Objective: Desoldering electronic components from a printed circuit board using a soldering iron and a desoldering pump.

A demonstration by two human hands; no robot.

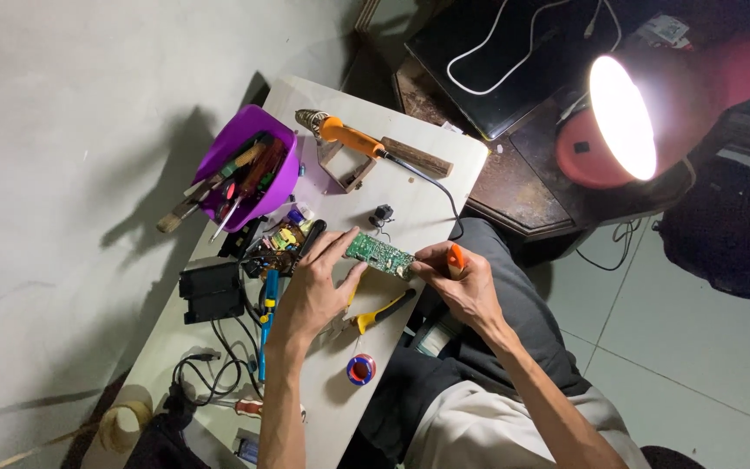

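We record a makeshift home electronics repair corner. A small white board table (410, 187) stands on a pale tiled floor (679, 347). On it we list an orange-handled soldering iron (349, 135) on a wooden stand, a purple plastic tub (249, 165) of screwdrivers and brushes, and a small spool of solder wire (360, 369). A lit pink desk lamp (622, 122) stands beside it.

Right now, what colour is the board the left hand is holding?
Green, a circuit board, held by the left hand; seen in the head view.
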